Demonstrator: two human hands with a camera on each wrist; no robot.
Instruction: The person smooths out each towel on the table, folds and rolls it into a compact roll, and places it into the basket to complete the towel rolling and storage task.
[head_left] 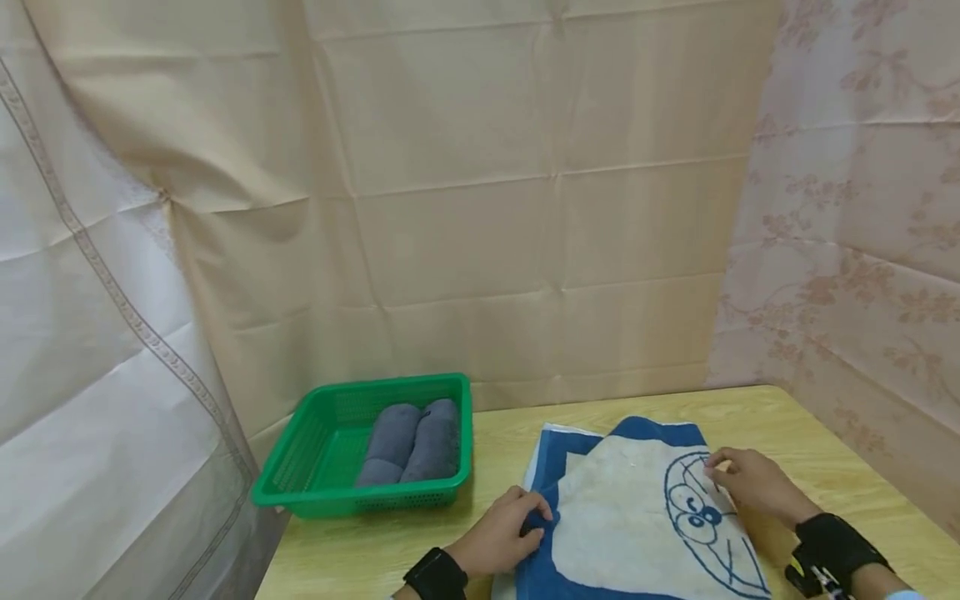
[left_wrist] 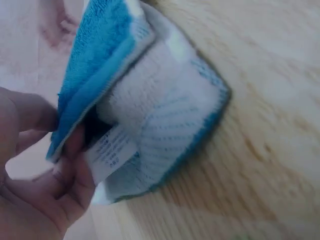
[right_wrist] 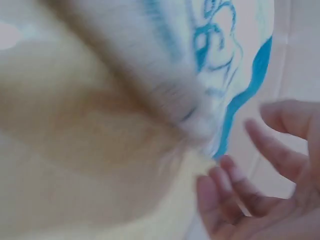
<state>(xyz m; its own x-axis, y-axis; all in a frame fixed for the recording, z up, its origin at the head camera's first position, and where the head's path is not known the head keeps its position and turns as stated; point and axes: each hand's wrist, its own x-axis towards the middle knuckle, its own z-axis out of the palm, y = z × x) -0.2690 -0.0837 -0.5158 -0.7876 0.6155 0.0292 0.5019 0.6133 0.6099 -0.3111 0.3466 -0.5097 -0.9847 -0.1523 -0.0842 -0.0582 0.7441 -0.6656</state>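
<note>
On the worktop (head_left: 360, 558), we pinch the blue left edge of a towel (head_left: 611, 517) in the fingers of our left hand (head_left: 502, 533), a label (left_wrist: 114, 154) showing beside them. Our right hand (head_left: 761, 483) is at the towel's right edge, fingers loosely bent and gripping nothing; we cannot tell whether they touch it. Left of the towel, a green basket (head_left: 360, 497) holds two grey rolls (head_left: 433, 442).

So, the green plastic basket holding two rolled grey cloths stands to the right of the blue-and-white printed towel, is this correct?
Not quite. The head view shows the green plastic basket, with its two rolled grey cloths, left of the blue-and-white towel.
</note>
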